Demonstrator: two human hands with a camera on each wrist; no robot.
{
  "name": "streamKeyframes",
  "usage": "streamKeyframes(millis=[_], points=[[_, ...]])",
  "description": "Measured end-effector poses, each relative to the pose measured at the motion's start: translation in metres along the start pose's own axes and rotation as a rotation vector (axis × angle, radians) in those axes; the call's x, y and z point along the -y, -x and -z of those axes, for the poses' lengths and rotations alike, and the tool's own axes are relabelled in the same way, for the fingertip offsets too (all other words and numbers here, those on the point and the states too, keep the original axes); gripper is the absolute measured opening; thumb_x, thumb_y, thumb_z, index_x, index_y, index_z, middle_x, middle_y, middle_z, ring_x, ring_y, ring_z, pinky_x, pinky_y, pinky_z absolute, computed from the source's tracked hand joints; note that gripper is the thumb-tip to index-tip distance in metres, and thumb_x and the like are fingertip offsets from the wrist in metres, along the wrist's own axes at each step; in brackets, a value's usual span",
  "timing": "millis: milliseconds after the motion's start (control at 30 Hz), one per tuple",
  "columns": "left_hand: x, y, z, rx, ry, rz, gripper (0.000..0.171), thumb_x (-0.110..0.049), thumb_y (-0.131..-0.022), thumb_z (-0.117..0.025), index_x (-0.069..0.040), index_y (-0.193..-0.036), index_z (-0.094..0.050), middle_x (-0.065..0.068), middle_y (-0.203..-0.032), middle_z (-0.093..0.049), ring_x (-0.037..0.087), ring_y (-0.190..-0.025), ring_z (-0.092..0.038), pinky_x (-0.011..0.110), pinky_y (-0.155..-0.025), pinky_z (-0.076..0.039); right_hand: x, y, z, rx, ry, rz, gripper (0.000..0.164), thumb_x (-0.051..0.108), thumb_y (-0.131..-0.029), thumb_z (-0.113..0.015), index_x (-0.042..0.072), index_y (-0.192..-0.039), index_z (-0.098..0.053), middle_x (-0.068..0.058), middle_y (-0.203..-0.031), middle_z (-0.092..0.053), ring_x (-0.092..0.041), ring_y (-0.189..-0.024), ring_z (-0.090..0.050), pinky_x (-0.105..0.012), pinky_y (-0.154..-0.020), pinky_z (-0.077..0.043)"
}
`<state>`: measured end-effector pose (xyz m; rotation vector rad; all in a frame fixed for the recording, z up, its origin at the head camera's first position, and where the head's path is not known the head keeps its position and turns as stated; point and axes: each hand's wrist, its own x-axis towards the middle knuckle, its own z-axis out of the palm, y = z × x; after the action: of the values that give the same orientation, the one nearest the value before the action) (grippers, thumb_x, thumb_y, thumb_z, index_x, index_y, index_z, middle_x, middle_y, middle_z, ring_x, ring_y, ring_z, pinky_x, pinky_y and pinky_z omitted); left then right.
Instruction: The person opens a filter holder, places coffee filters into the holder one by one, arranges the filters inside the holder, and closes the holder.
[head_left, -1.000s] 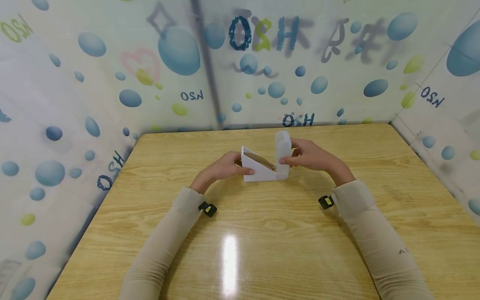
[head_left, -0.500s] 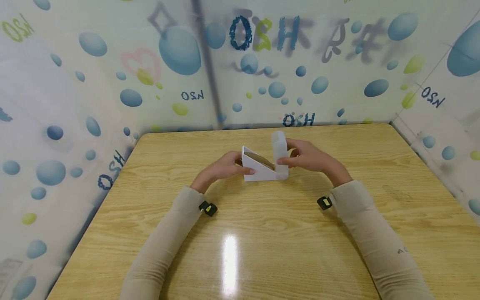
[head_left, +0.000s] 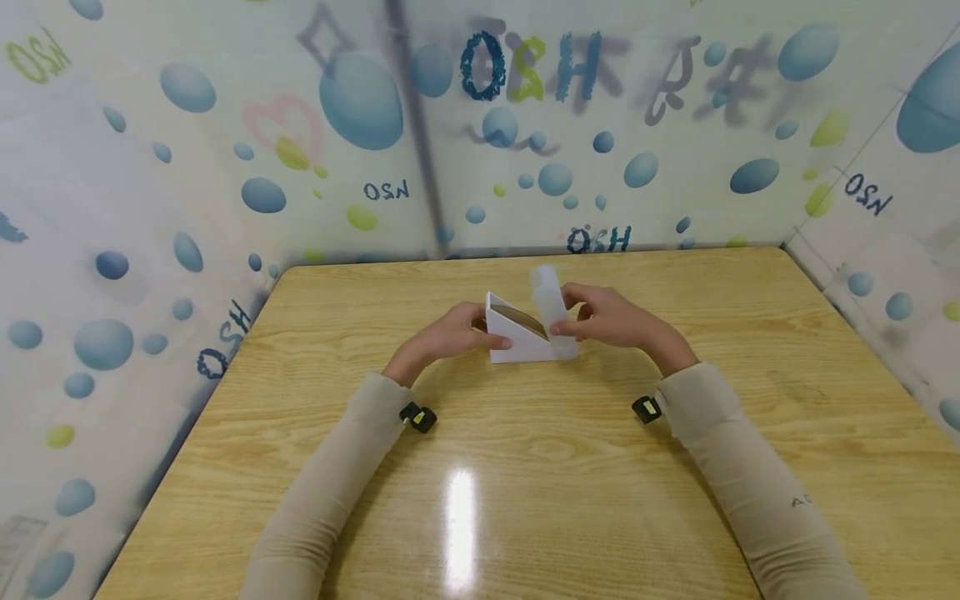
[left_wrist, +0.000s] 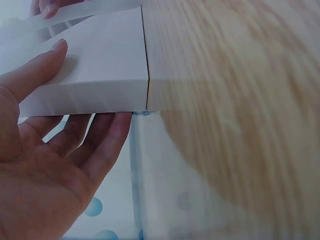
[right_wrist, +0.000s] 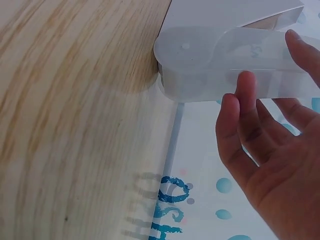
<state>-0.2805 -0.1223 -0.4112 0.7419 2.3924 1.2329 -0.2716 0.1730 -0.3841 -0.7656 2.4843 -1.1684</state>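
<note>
A white box with a slanted top (head_left: 517,344) stands on the table, something brown (head_left: 525,320) showing in its open top. A translucent plastic lid (head_left: 549,300) joins the box at its lower right end and leans up and to the left over it. My left hand (head_left: 452,332) grips the box's tall left end, thumb (left_wrist: 50,65) on the near side and fingers behind. With thumb and fingers, my right hand (head_left: 611,317) holds the lid around its middle. In the right wrist view the lid's rounded, pivot-like end (right_wrist: 184,46) overlaps the box corner.
The wooden table (head_left: 540,467) runs back to a wall covering (head_left: 480,167) printed with blue and green drops. Small black devices (head_left: 417,417) sit at both cuffs. Glare marks the table's near part.
The lid has tipped from near upright to a leftward lean over the box, my right hand moving left and slightly down with it. My left hand and the box have barely shifted.
</note>
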Motion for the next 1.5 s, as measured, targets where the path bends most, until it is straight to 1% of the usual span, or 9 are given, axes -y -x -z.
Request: streamKeyframes(millis=[267, 467, 700, 900, 1167, 1500], points=[[0.001, 0.001, 0.000, 0.001, -0.002, 0.000, 0.035, -0.023, -0.094, -0.077, -0.009, -0.124, -0.068, 0.010, -0.115, -0.075, 0.021, -0.097, -0.068, 0.030, -0.079, -0.052, 0.003, -0.001, -0.001, -0.009, 0.031, 0.009, 0.040, 0.032, -0.096, -0.075, 0.014, -0.129, -0.060, -0.012, -0.119, -0.066, -0.025, -0.088, -0.068, -0.036, -0.079, -0.055], [0.002, 0.002, 0.000, 0.004, 0.004, 0.014, 0.036, -0.025, -0.093, -0.077, -0.009, -0.125, -0.068, 0.010, -0.116, -0.074, 0.021, -0.099, -0.068, 0.031, -0.081, -0.052, 0.004, -0.001, -0.005, -0.015, 0.046, 0.015, 0.037, 0.030, -0.095, -0.076, 0.014, -0.124, -0.060, -0.011, -0.119, -0.067, -0.024, -0.087, -0.066, -0.035, -0.078, -0.055], [0.001, 0.003, 0.000, 0.002, -0.001, 0.001, 0.035, -0.025, -0.094, -0.077, -0.009, -0.124, -0.068, 0.009, -0.116, -0.074, 0.021, -0.099, -0.068, 0.031, -0.081, -0.052, 0.004, -0.002, -0.008, -0.025, 0.058, 0.018, 0.034, 0.029, -0.094, -0.077, 0.014, -0.119, -0.060, -0.010, -0.119, -0.068, -0.024, -0.086, -0.064, -0.036, -0.076, -0.053], [0.001, 0.002, 0.000, -0.001, -0.006, 0.000, 0.035, -0.025, -0.094, -0.077, -0.009, -0.124, -0.068, 0.009, -0.115, -0.074, 0.021, -0.098, -0.067, 0.031, -0.081, -0.052, 0.003, -0.003, -0.009, -0.029, 0.086, 0.042, 0.034, 0.029, -0.094, -0.077, 0.014, -0.119, -0.061, -0.010, -0.118, -0.069, -0.023, -0.086, -0.063, -0.036, -0.075, -0.052], [0.001, 0.001, 0.000, 0.005, 0.002, 0.001, 0.036, -0.025, -0.093, -0.077, -0.009, -0.124, -0.068, 0.009, -0.116, -0.074, 0.023, -0.098, -0.066, 0.031, -0.081, -0.051, 0.001, -0.004, -0.010, -0.024, 0.099, 0.024, 0.034, 0.029, -0.094, -0.077, 0.015, -0.121, -0.060, -0.010, -0.121, -0.069, -0.024, -0.088, -0.063, -0.036, -0.078, -0.053], [0.001, 0.001, 0.000, 0.004, 0.005, -0.012, 0.034, -0.024, -0.094, -0.076, -0.011, -0.124, -0.069, 0.007, -0.114, -0.074, 0.021, -0.097, -0.067, 0.032, -0.080, -0.051, 0.001, -0.004, -0.012, -0.010, 0.095, 0.035, 0.033, 0.027, -0.095, -0.076, 0.014, -0.121, -0.060, -0.011, -0.121, -0.069, -0.023, -0.087, -0.062, -0.036, -0.076, -0.052]])
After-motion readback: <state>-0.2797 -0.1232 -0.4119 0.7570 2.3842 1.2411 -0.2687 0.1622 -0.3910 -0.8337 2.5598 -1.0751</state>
